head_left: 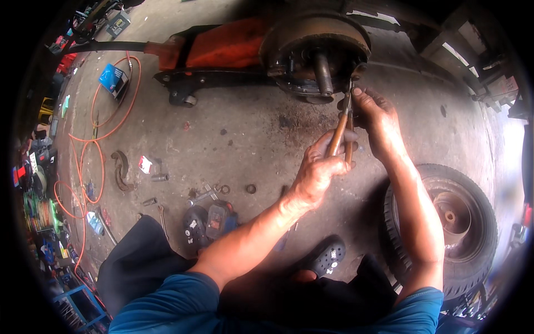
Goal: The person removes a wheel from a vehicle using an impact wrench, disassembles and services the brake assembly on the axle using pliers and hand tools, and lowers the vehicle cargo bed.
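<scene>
My left hand (321, 173) is wrapped round the brown handles of a pair of pliers (339, 135), whose jaws point up to the lower right edge of a wheel brake assembly (300, 33). Beside the jaws, my right hand (380, 118) is closed with the thumb against the fingers. What it pinches, a small dark part or the assembly's edge, cannot be made out. A bare metal axle stub (322, 75) sticks out of the middle of the rusty assembly. Its inner parts are mostly in shadow.
A red floor jack (222, 47) reaches under the assembly. On the right lies a wheel with its tyre (481, 234). Curved brake shoes (120, 170), a socket (159, 177), a ring (251, 188) and a wrench (163, 220) lie on the concrete. An orange hose (102, 167) loops at left near a blue box (112, 78).
</scene>
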The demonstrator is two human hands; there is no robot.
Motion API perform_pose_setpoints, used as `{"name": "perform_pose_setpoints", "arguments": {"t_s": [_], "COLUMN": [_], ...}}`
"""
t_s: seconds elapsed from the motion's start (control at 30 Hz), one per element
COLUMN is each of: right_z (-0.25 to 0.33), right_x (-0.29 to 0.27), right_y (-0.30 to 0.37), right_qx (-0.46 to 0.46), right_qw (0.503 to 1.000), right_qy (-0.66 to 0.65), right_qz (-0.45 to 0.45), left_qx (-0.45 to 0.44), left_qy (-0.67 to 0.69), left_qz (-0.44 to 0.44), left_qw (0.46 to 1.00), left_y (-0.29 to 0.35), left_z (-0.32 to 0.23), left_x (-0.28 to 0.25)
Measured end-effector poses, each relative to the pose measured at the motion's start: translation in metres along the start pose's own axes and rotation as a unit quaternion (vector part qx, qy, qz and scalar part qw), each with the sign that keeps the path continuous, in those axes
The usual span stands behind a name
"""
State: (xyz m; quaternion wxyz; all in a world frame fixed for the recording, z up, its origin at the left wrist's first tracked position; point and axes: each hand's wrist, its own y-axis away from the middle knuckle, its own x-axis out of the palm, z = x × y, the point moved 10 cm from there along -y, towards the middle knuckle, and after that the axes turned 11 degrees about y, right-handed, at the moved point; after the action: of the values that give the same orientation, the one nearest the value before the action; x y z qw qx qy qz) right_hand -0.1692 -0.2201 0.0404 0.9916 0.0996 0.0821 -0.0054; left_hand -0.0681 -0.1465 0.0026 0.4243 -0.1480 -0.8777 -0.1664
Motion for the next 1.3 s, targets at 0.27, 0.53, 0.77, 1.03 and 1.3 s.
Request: {"name": "perform_pose_setpoints", "arguments": {"t_s": [0.27,0.53,0.77,1.03,1.3], "right_z": [-0.003,-0.003,-0.004,-0.017,-0.015], "right_x": [-0.001,0.0,0.0,-0.004,-0.004], "right_y": [-0.002,-0.001,-0.003,-0.004,-0.001], "right_qx": [0.005,0.007,0.001,0.044,0.039], "right_qw": [1.0,1.0,1.0,0.999,0.999], "right_qy": [0.0,-0.007,0.012,-0.004,-0.029], "right_qz": [-0.003,0.0,0.005,0.009,0.001], "left_qx": [0.005,0.007,0.009,-0.002,-0.009], "left_qy": [-0.019,-0.034,-0.032,-0.029,-0.036], "left_qz": [0.002,0.008,-0.007,-0.083,-0.114], "left_qw": [1.0,0.999,0.999,0.996,0.993], "left_y": [-0.001,-0.002,-0.002,0.004,0.005], "left_z": [-0.001,-0.002,-0.003,-0.009,-0.007], "left_x": [0.001,0.001,0.0,0.012,0.012]}}
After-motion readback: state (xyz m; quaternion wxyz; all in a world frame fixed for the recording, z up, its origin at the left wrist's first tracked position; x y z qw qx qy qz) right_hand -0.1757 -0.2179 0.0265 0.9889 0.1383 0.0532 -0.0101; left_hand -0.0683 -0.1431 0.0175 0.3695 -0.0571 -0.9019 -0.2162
